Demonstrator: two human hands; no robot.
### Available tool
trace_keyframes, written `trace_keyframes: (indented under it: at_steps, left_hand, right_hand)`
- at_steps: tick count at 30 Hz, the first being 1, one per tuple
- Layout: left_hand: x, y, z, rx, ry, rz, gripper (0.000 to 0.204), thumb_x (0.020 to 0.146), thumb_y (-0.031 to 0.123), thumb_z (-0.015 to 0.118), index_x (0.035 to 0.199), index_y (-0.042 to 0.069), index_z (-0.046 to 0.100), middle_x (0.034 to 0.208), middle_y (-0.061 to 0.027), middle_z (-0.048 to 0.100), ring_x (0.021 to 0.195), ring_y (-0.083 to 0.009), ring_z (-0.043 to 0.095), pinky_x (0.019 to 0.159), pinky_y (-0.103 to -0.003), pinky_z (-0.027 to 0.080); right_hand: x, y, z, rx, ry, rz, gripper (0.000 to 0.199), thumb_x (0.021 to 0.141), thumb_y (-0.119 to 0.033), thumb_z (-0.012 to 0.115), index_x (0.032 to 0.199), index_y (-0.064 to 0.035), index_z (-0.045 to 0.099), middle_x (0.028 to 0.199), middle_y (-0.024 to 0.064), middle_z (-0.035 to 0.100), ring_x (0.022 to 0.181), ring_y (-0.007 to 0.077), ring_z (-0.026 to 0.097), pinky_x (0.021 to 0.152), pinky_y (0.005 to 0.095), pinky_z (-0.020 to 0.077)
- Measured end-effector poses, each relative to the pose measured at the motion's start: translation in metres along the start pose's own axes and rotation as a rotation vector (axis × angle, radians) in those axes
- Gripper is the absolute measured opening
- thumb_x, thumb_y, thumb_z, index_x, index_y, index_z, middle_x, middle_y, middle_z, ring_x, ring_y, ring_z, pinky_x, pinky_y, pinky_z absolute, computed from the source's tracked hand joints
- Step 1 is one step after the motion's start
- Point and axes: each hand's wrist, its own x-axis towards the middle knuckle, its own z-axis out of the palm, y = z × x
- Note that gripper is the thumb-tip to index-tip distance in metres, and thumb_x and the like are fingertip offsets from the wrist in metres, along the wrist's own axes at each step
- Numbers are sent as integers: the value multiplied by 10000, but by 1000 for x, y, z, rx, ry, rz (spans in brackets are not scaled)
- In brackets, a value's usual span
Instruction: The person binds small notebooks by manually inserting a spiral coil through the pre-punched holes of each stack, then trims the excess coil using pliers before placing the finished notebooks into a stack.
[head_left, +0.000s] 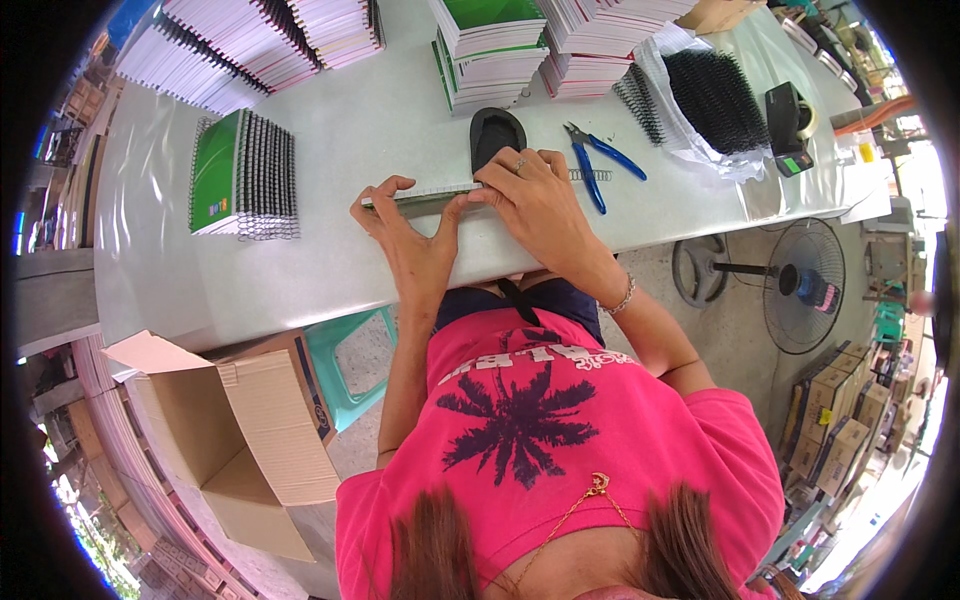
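Observation:
Near the table's front edge I hold a thin notebook (425,205) on its edge, its long pale side up and a strip of green cover showing. My left hand (408,238) grips it around its left end, thumb and fingers apart across it. At the other end, the fingers of my right hand (535,200) pinch together at the notebook's corner; what they pinch there is partly hidden. Just beyond my right hand lies a black rounded holder (497,135). Blue-handled cutting pliers (598,165) rest to the right, jaws spread, over a short wire coil (603,176).
On the left stands a stack of green spiral notebooks (240,175). More bound books (250,50) and unbound stacks (490,70) line the back. Black coils (715,95) on white wrapping and a tape dispenser (790,130) sit right. An open carton (270,430) and fan (803,285) flank me.

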Motion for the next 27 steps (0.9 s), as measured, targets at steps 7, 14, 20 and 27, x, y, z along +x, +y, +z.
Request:
trace_keyframes:
  at_steps: [7, 14, 20, 27]
  left_hand:
    - [12, -25, -24, -80, -145, 93, 647, 685, 212, 874, 1131, 40, 440, 1119, -111, 374, 1105, -290, 408, 983, -409, 367]
    - [19, -27, -19, -139, -130, 134, 750, 566, 270, 940, 1077, 53, 435, 1090, -129, 373, 1118, -320, 379, 948, -436, 382]
    - [18, -28, -16, -130, -120, 148, 792, 552, 276, 946, 1086, 37, 411, 1065, -118, 361, 1063, -301, 388, 911, -428, 395]
    - [19, -34, -15, -116, -130, 145, 790, 547, 252, 944, 1081, 32, 404, 1054, -112, 359, 1032, -288, 397, 892, -409, 404]
  right_hand:
    - [18, 33, -16, 132, -111, 80, 284, 834, -226, 719, 1058, -82, 620, 1315, 144, 515, 1199, 372, 474, 1026, 446, 369]
    - [20, 64, 0, 286, -241, 108, 542, 767, -285, 785, 1205, -76, 544, 1405, 163, 459, 1349, 327, 402, 1095, 408, 344]
    - [7, 64, -32, 1475, -527, 287, 598, 705, -448, 838, 1081, -33, 629, 1254, 130, 569, 1202, 219, 523, 1046, 348, 367]
    - [7, 45, -35, 1134, -598, 382, 344, 776, -234, 825, 995, -56, 626, 1262, 113, 558, 1197, 206, 502, 1046, 324, 352]
